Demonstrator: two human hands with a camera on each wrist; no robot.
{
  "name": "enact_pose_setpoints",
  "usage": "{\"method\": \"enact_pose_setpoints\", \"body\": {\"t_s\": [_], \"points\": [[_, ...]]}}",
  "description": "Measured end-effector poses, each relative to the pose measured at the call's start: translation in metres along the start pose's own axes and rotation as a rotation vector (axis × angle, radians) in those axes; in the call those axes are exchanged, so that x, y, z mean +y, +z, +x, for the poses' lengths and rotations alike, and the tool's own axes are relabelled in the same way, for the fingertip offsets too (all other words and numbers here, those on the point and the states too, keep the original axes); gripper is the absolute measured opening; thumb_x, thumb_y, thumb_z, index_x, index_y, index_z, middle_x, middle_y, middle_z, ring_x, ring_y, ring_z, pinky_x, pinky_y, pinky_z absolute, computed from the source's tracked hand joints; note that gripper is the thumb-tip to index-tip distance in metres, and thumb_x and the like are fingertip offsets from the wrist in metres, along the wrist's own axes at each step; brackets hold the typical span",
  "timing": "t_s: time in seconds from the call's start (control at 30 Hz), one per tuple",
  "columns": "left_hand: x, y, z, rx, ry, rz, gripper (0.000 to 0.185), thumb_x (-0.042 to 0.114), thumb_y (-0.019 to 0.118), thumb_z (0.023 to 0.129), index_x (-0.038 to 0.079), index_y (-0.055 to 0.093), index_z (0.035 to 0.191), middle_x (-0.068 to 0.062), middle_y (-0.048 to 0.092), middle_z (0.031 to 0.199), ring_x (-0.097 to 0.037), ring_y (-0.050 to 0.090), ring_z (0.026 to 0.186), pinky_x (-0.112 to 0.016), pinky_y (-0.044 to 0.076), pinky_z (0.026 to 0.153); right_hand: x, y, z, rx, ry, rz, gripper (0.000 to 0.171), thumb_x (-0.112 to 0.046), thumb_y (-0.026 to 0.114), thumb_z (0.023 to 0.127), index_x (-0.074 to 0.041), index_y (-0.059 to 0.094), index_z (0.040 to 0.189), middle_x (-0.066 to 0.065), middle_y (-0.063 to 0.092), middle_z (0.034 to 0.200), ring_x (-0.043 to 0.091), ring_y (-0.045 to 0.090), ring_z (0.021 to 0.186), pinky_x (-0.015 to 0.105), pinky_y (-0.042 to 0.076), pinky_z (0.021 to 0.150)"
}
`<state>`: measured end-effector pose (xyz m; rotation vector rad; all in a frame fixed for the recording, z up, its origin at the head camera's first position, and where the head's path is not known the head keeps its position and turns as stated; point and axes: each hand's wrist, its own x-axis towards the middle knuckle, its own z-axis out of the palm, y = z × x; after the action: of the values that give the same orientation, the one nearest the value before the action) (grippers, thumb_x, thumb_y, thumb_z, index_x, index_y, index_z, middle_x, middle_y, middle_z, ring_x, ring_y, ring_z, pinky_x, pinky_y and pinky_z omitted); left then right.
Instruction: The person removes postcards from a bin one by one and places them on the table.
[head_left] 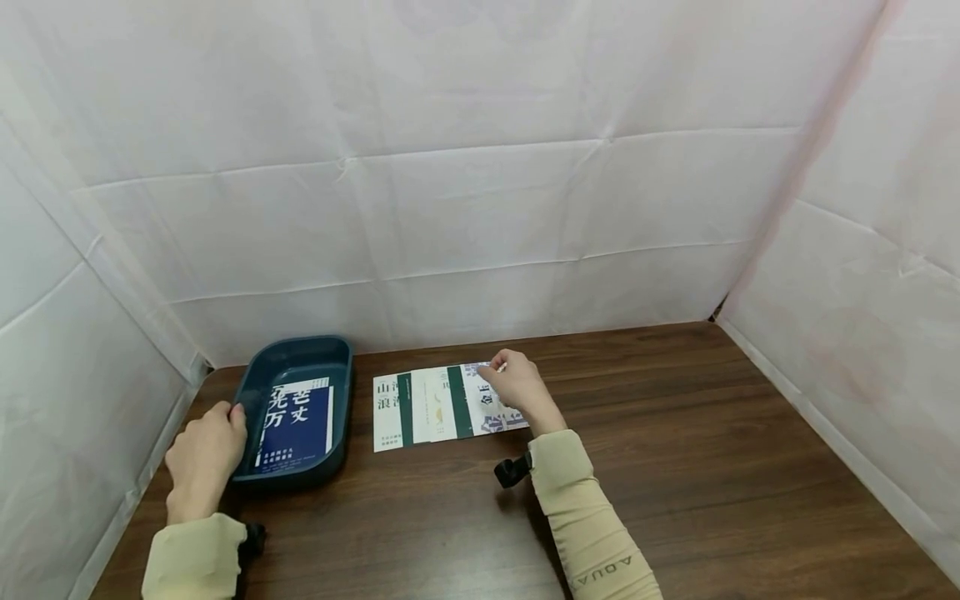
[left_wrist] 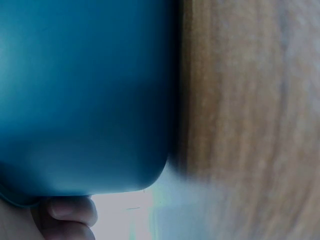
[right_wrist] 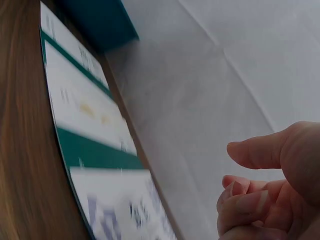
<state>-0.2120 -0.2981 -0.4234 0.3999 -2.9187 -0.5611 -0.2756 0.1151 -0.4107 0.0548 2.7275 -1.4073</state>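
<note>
A dark teal tray [head_left: 341, 392] stands at the table's left with a blue booklet [head_left: 296, 427] lying flat in it. My left hand [head_left: 204, 457] grips the tray's left rim, thumb over the edge; in the left wrist view a fingertip [left_wrist: 70, 210] sits against the tray's outer wall [left_wrist: 85, 100]. To the right of the tray a row of overlapping printed cards [head_left: 427, 406] lies on the table. My right hand [head_left: 517, 390] rests over the purple-patterned card [head_left: 480, 392] at the row's right end. In the right wrist view its fingers [right_wrist: 247, 202] curl loosely under the thumb, with nothing visible between them, above the cards [right_wrist: 90, 145].
The brown wooden table [head_left: 675, 467] is enclosed by white fabric walls [head_left: 465, 208] at the back and on both sides. The tray sits close to the left wall. Small black wrist cameras [head_left: 513, 471] are strapped over the beige sleeves.
</note>
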Motion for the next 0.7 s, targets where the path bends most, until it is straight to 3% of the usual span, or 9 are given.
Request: {"method": "enact_pose_setpoints", "body": {"t_s": [0.2,0.33,0.43,0.7], "points": [[0.003,-0.002,0.002,0.006,0.0,0.0,0.044,0.027,0.035,0.105,-0.009,0.05,0.124,-0.041,0.055,0.112,-0.057,0.056,0.087,-0.065,0.043,0.067,-0.029,0.018,-0.013,-0.059,-0.114,0.008,0.023,-0.029,0.061,0.097,-0.007,0.06,0.102,0.016,0.066,0.088,0.021,0.058,0.054,0.031,0.046,0.051],[0.003,-0.002,0.002,-0.004,0.002,0.0,0.044,0.027,0.035,0.105,-0.01,0.05,0.124,-0.041,0.055,0.111,-0.057,0.056,0.086,-0.065,0.043,0.066,-0.045,0.042,-0.023,-0.078,-0.179,0.024,0.019,-0.027,0.062,0.096,-0.008,0.061,0.101,0.007,0.063,0.082,0.025,0.065,0.06,0.031,0.047,0.052],[0.002,-0.001,0.002,-0.006,0.006,-0.002,0.044,0.028,0.035,0.105,-0.009,0.051,0.124,-0.041,0.055,0.11,-0.057,0.057,0.085,-0.064,0.043,0.065,-0.058,0.062,-0.029,-0.091,-0.229,0.028,0.019,-0.025,0.063,0.096,-0.008,0.063,0.104,0.001,0.062,0.081,0.02,0.065,0.062,0.029,0.047,0.054],[0.0,-0.002,0.002,-0.01,0.001,0.002,0.044,0.028,0.035,0.105,-0.009,0.051,0.123,-0.04,0.056,0.109,-0.057,0.056,0.085,-0.064,0.042,0.065,-0.114,0.108,-0.045,-0.128,-0.337,-0.151,0.033,-0.028,0.064,0.094,-0.007,0.064,0.12,-0.003,0.062,0.086,0.009,0.057,0.075,0.024,0.047,0.066]]}}
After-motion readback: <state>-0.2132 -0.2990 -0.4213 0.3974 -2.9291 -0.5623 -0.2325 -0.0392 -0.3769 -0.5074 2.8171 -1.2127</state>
